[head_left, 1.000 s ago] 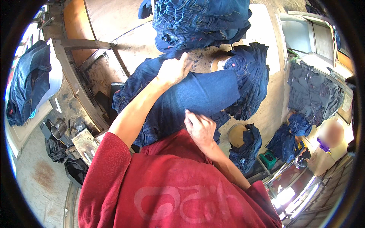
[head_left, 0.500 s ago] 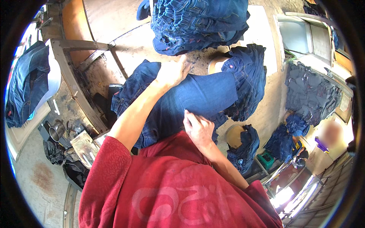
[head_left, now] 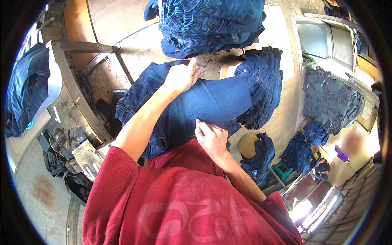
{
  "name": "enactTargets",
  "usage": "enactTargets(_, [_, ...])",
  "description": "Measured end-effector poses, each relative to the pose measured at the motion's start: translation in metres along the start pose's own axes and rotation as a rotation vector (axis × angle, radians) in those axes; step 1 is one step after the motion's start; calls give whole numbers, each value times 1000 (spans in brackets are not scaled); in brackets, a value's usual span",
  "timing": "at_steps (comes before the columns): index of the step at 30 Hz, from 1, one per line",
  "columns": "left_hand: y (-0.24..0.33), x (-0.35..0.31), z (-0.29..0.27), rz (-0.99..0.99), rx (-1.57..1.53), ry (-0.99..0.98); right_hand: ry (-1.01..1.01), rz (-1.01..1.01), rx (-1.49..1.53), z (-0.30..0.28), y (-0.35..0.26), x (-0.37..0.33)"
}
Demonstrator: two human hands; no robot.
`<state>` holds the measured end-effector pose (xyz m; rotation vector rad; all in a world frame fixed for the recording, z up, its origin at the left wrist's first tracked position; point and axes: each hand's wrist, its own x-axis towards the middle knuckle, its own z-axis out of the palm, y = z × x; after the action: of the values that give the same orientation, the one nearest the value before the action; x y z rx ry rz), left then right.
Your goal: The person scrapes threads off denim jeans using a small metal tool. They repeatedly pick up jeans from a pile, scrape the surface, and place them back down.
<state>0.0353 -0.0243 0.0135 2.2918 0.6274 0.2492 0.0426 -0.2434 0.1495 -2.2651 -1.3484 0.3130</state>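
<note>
A pair of dark blue jeans lies in front of me, one leg stretched out flat to the right and the waist part bunched at the left. My left hand is closed on the leg's far edge, its fingertips partly hidden past the cloth. At the near edge, my right hand pinches the denim between thumb and curled fingers. The leg's right end meets a heap of dark jeans draped over a round support. Whatever holds up the jeans between my hands is hidden beneath them.
Beyond my hands stands a tall pile of blue jeans. More denim hangs over a round stool at the right. Dark grey garments lie farther right. A wooden frame and a metal mug are at the left.
The whole scene has shifted slightly left in the picture. Both hands keep nearly the same hold on the jeans.
</note>
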Motion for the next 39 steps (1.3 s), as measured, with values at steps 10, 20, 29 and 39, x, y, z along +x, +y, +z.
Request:
enactTargets(10, [-9, -3, 11, 81, 46, 65, -92, 8, -61, 5, 6, 5])
enactTargets(20, [-7, -3, 11, 167, 7, 191, -104, 14, -51, 8, 9, 10])
enactTargets(29, [-12, -6, 16, 104, 10, 102, -29, 34, -21, 3, 8, 16])
enactTargets(39, [26, -9, -41, 2, 13, 99, 37, 242, 207, -20, 13, 16])
